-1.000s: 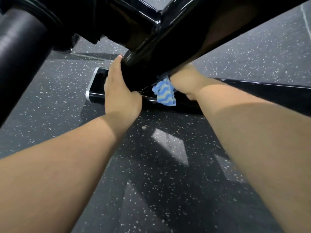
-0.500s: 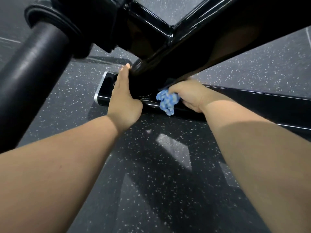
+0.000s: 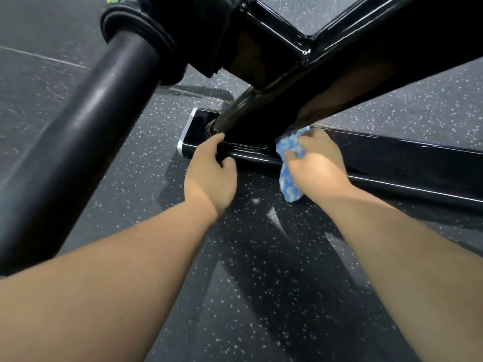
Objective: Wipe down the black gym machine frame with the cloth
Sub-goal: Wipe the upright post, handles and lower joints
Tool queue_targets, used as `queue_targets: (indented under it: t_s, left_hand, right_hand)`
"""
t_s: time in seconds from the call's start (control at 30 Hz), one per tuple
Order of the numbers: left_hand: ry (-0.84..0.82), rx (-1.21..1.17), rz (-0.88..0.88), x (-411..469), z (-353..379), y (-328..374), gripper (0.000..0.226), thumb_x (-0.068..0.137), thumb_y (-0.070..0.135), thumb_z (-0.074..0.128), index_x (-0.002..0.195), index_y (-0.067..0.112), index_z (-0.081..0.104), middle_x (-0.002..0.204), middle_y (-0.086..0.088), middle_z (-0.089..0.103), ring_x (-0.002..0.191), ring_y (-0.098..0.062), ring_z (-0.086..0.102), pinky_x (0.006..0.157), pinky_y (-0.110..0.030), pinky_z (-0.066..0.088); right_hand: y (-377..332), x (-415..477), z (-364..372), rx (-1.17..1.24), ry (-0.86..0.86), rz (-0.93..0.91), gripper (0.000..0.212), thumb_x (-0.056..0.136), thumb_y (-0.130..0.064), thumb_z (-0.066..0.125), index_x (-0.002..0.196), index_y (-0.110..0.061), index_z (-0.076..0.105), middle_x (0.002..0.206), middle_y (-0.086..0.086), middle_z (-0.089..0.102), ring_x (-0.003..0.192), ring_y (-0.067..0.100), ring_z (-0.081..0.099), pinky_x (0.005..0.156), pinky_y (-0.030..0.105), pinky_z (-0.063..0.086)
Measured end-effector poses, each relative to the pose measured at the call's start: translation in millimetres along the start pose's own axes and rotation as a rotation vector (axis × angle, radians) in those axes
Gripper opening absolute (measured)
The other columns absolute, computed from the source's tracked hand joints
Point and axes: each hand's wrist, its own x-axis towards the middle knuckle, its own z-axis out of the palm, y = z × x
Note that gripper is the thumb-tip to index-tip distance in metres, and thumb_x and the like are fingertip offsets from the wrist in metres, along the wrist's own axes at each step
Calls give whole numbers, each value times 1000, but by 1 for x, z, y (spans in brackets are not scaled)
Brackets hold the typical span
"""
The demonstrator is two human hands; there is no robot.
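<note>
Down the post [image 3: 243,111] the left hand [image 3: 211,169] has slid, now curling round the black frame's floor bar [image 3: 407,163]; just beside it, the right hand [image 3: 317,163] grips the bunched blue cloth [image 3: 290,178] against that bar's top edge.

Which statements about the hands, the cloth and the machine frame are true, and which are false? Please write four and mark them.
1. The right hand holds the blue cloth. True.
2. The cloth lies alone, untouched by any hand. False: the right hand holds it against the low bar of the black frame.
3. The left hand grips the low bar near its end. True.
4. The floor is white tile. False: it is dark and speckled.
</note>
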Motion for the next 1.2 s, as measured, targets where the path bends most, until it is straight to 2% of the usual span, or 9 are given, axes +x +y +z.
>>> queue_targets:
  t_s: [0.1,0.2,0.27,0.4,0.5,0.67,0.9,1.1,1.2]
  left_hand:
    - [-54,-373,-244,-22,10,11,9,96,35,51,98,34,60,104,6,63,86,-11,62,80,-30,49]
    - [-332,-713,-478,-25,13,22,17,91,48,56,102,35,59,114,0,65,94,-20,68,80,-35,58]
    - [-408,-785,-498,-23,17,23,23,91,37,62,112,29,60,109,2,68,90,-16,68,77,-30,57]
    - [-360,-606,-494,-23,32,26,10,92,21,63,99,28,59,89,4,68,79,-13,65,68,-27,54]
    - [-167,-476,-459,-12,36,32,13,92,7,54,84,16,58,72,-4,61,62,-17,56,58,-25,49]
    - [-330,-547,-393,-25,32,42,20,97,8,45,111,7,59,98,-16,69,85,-28,66,77,-40,55]
    - [-533,-625,-328,-46,15,55,43,74,24,73,113,6,63,114,-15,68,104,-32,66,94,-46,51]
    - [-406,-618,-302,-50,20,71,23,87,1,61,101,16,52,82,-4,66,58,-6,58,45,-14,40]
    - [-284,-430,-201,-49,25,76,11,92,16,60,86,20,53,73,5,62,61,-6,53,54,-18,39]
  right_hand:
    - [2,-20,4,156,-59,-20,16,92,-20,49,95,-5,55,92,7,60,86,19,59,69,28,41]
    - [6,-27,5,377,-273,4,38,84,-25,43,118,-29,59,121,-5,63,110,20,59,95,41,48]
    - [8,-30,5,430,-438,10,52,91,-17,39,136,-43,45,130,-26,47,110,-4,52,88,11,43]
    - [7,-31,-1,373,-495,-74,60,90,0,40,128,-46,46,128,-26,46,111,-7,47,72,-4,35]
    - [9,-28,-8,337,-397,-77,43,91,-11,54,126,-36,57,118,-18,54,99,3,58,76,14,45]
    - [8,-31,-15,748,-230,160,33,79,-27,77,108,-24,62,98,-6,67,86,6,65,72,23,45]
    - [15,-50,-43,1110,-512,455,28,84,-25,71,109,-11,68,102,11,73,85,24,70,78,36,59]
    - [32,-64,-71,1244,-520,417,21,95,-16,55,80,-9,68,66,2,67,61,12,65,59,24,53]
    - [35,-76,-86,1153,-571,438,18,89,-24,63,91,-7,69,74,5,72,62,14,69,57,25,56]
